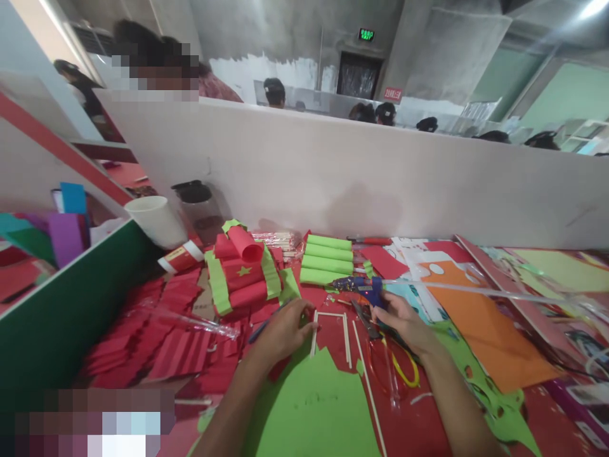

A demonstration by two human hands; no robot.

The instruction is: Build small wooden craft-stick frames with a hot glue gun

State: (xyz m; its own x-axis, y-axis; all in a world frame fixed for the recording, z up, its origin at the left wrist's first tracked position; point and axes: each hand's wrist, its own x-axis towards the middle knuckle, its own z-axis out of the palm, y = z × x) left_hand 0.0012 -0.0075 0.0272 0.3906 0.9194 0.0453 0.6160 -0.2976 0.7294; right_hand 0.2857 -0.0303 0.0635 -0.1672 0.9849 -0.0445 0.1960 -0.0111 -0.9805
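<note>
My left hand (291, 327) pinches a thin pale wooden stick (313, 343), the left side of a small open frame lying on red paper. Another stick (347, 339) makes the frame's right side. My right hand (405, 322) is closed round the handle of a blue hot glue gun (364, 287), its nozzle pointing left; a clear glue stick (442, 288) runs out of its back. Under that hand lie scissors (406, 374) with yellow and orange handles. Light green card (314, 409) covers the front, close to my left wrist. A longer stick (368, 390) lies along its right edge.
Red and green paper rolls with a star (244, 271) stand behind my left hand, beside green paper rolls (327, 260). Folded red paper strips (178, 355) lie left, near a white cup (155, 219). Orange card (480, 324) lies right. A white partition (285, 171) closes the back.
</note>
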